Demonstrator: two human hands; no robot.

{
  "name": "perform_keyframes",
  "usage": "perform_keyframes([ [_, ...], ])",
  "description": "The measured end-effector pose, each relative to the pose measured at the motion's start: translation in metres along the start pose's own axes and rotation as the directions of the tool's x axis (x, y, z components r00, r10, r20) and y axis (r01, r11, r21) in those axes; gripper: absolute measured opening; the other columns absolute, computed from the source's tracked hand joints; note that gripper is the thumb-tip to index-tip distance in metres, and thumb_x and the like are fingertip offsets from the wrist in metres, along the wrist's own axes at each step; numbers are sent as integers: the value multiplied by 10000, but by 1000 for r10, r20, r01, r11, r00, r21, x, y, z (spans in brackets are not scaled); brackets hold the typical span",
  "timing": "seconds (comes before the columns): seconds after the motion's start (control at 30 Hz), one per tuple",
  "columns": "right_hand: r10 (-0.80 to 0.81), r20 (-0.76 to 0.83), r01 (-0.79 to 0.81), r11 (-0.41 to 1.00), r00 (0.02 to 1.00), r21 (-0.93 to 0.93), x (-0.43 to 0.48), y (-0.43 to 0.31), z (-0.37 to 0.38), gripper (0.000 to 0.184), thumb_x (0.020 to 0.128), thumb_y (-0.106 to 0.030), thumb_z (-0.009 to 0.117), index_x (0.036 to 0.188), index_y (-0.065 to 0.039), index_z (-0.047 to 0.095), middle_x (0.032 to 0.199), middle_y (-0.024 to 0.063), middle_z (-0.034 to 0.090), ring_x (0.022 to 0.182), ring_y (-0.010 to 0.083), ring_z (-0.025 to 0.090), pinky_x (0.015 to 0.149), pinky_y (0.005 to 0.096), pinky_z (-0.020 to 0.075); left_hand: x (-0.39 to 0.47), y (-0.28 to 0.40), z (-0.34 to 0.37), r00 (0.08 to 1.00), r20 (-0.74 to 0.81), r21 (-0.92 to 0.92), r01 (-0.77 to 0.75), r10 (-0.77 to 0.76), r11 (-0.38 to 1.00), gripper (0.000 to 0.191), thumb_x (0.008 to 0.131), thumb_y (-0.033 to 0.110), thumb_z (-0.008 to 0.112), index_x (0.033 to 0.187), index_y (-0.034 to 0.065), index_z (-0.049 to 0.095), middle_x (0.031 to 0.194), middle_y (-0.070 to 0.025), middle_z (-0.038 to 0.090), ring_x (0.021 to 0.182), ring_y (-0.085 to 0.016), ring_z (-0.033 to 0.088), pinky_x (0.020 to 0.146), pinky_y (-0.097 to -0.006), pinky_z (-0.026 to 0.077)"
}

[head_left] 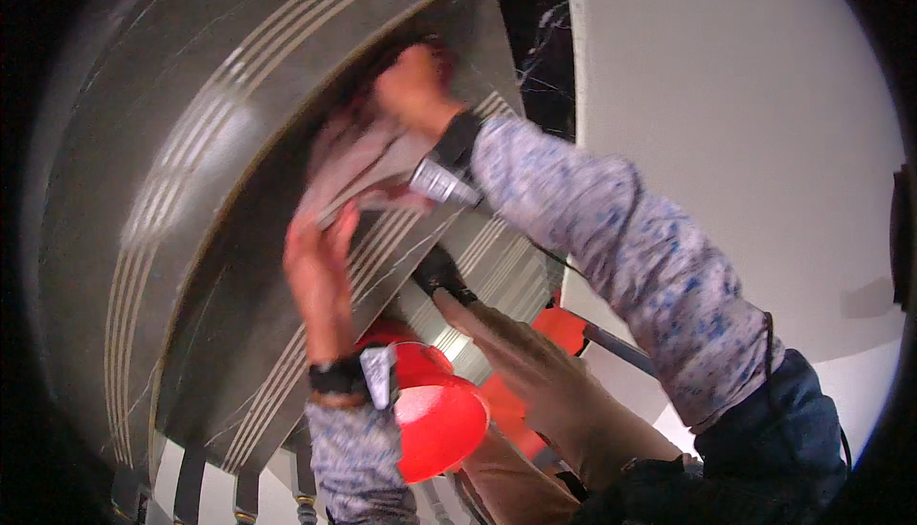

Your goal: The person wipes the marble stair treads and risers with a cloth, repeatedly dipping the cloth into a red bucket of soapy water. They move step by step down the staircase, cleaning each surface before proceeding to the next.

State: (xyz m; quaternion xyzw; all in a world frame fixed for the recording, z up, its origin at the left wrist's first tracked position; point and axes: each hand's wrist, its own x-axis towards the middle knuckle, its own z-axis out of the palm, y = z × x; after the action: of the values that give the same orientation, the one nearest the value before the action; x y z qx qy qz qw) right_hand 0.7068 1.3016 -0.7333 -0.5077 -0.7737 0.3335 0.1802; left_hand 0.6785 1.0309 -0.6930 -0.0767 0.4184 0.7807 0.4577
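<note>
Both my hands are on a pinkish-grey cloth [372, 159] over a dark marble stair step [215, 353]. My right hand [415, 88] is closed on the cloth's upper end, near the foot of the step above, and is blurred. My left hand [319, 260] holds the lower end of the cloth, its fingers partly hidden by it. Both wrists wear a black band with a light tag-like piece. A red plastic bucket [440, 432] stands below, beside my left forearm, which partly covers it.
A higher step [172, 138] with pale inlaid stripes curves across the left. Lower steps [494, 253] descend beneath my shoe [440, 270]. A white wall [731, 95] rises on the right. Dark balusters [247, 496] line the bottom left. Something orange-red [559, 328] lies behind my leg.
</note>
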Motion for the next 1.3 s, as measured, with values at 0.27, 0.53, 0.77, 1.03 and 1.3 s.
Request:
perform_keyframes([
  [0.27,-606,509,225,749,611,623,-161,-110,49,300,729,5,554,982,-19,715,881,184,662,886,308,650,796,419,516,-131,98,-90,851,-467,474,12,240,881,446,1006,296,521,1347,8,510,1321,-149,575,1122,-283,604,977,-396,486],
  [0.53,-703,386,767,641,598,-20,-106,-12,-154,358,772,-78,611,1108,-123,724,1315,142,585,1239,321,532,1038,511,371,-158,115,-32,991,59,986,-76,117,147,251,939,98,614,1149,-38,628,1172,-186,641,1073,-346,614,968,-429,444],
  [0.77,-209,343,328,882,916,-338,-146,61,-161,564,883,-276,648,1423,-178,516,1511,243,354,1332,443,403,1087,604,290,-68,34,31,894,445,877,-446,-52,-180,433,833,156,731,1237,53,616,1270,-201,578,1204,-390,537,1020,-476,423],
  [1.03,-367,132,386,802,921,-456,-163,51,-35,702,785,-429,677,1374,-71,543,1481,262,359,1334,497,329,1098,642,253,10,-19,4,765,622,635,-618,-167,-464,924,724,406,799,1508,141,390,1582,-212,276,1438,-425,294,1172,-576,232],
  [1.3,-759,484,862,507,435,21,-202,-29,17,361,821,-229,583,1100,-33,702,1241,127,584,1269,308,502,1166,572,239,-88,31,-63,930,298,742,-368,-215,-560,1021,685,312,829,1545,121,313,1554,-311,255,1438,-500,248,1160,-589,244],
])
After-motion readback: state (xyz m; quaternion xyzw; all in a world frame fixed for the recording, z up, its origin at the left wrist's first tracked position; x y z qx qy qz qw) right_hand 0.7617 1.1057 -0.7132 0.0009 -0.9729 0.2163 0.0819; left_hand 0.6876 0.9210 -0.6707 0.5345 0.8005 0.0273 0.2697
